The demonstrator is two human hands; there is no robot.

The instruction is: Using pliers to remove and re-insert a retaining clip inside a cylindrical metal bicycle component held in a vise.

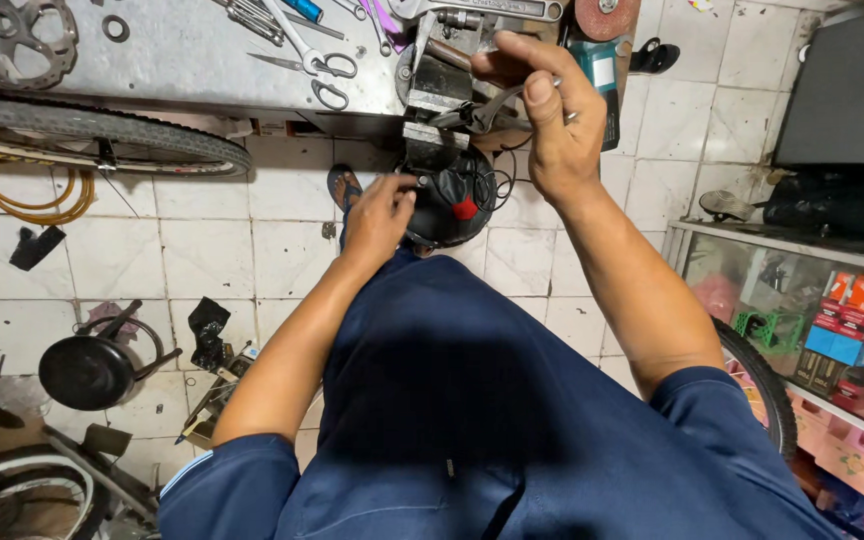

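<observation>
Fitting stage: left hand (380, 208) steadies black rounded part (449, 200); right hand (544, 110) pinches thin metal lever (487, 108) (possibly a brake lever) at bench vise (439, 75). Next move needs steady alignment.

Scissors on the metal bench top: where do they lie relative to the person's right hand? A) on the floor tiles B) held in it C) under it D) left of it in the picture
D. The scissors lie flat on the metal bench top, to the picture's left of the right hand, which is raised at the bench vise and does not touch them.
</observation>
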